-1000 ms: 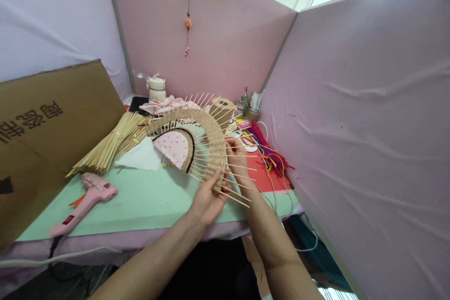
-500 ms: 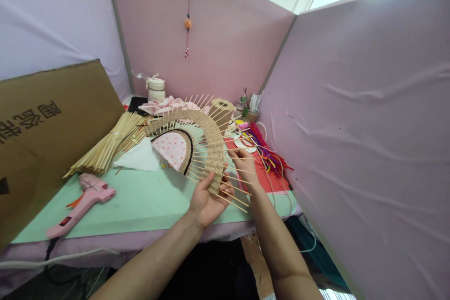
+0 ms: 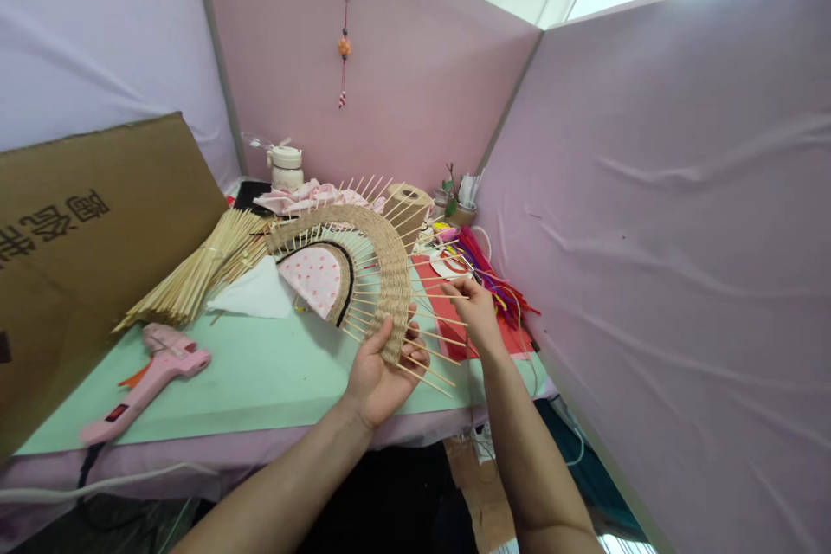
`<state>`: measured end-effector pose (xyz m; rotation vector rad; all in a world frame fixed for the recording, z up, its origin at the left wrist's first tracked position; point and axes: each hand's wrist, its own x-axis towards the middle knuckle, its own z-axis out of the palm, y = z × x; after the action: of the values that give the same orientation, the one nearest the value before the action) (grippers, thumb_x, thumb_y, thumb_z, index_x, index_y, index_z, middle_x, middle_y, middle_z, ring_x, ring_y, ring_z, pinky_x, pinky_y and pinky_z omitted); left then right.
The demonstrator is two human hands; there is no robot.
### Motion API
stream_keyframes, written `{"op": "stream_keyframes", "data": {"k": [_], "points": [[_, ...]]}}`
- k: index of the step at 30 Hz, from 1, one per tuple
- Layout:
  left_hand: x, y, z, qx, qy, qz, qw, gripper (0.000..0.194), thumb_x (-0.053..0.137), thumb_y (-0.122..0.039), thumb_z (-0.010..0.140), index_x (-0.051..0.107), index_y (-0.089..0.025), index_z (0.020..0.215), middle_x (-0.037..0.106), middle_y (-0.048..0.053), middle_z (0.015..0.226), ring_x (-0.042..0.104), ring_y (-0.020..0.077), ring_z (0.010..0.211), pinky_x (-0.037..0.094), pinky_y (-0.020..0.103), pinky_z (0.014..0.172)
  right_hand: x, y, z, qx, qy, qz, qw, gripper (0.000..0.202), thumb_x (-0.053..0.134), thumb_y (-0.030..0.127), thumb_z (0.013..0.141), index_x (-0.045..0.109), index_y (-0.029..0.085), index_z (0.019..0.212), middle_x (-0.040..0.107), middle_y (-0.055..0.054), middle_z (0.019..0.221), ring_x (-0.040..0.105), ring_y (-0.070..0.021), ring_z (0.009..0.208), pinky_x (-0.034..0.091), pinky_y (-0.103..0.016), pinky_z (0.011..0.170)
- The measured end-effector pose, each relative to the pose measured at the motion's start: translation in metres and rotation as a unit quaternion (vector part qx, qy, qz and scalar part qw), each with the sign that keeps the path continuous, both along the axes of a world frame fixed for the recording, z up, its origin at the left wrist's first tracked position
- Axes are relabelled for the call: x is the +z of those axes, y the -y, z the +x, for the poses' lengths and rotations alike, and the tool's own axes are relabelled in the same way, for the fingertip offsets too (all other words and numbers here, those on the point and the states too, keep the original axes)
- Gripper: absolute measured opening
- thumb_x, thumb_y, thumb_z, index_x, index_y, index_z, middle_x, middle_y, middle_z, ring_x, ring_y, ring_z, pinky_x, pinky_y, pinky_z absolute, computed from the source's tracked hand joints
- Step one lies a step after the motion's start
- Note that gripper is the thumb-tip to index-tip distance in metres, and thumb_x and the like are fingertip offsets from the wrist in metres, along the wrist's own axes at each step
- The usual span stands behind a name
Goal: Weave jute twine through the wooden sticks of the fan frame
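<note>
A half-round woven fan [image 3: 394, 277] has a tan twine band across thin bamboo sticks that spread outward. Its inner part is pink dotted cloth [image 3: 312, 277] edged with tan and black. My left hand [image 3: 380, 372] grips the band's lower end, thumb on top and fingers behind among the sticks. Just right of the stick tips, my right hand [image 3: 477, 312] is closed in a pinch, seemingly on a thin strand of twine [image 3: 468, 372] that hangs down past the table edge. Its fingertips partly hide the strand.
A pink glue gun [image 3: 149, 385] and a bundle of bamboo sticks [image 3: 195, 268] lie at left beside a cardboard sheet [image 3: 97, 251]. Behind the fan stand a twine roll [image 3: 409, 208] and a white bottle [image 3: 286, 169]. Colourful pipe cleaners [image 3: 493, 264] lie at right, near the partition.
My right hand has moved right, away from the woven band to beyond the stick tips, still pinched. The hanging twine has shifted. My left hand keeps its hold on the fan.
</note>
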<state>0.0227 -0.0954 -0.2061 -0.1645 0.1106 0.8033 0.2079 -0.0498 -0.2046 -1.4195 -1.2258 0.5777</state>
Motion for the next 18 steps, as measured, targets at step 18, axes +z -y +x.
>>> {"op": "stream_keyframes", "data": {"k": [18], "points": [[0.0,0.005,-0.011,-0.002,-0.004,0.006,1.0,0.026,0.052,-0.025,0.092,0.062,-0.012,0.112,0.056,0.005,0.081,0.044,0.0064,0.057,0.045,0.022,0.058,0.055,0.008,-0.002,-0.016,0.34,0.257,0.905,0.018,0.054,0.034,0.092,0.061,0.021,0.082,0.061,-0.004,0.077,0.056,-0.0165,0.073,0.045,-0.031,0.071]]}}
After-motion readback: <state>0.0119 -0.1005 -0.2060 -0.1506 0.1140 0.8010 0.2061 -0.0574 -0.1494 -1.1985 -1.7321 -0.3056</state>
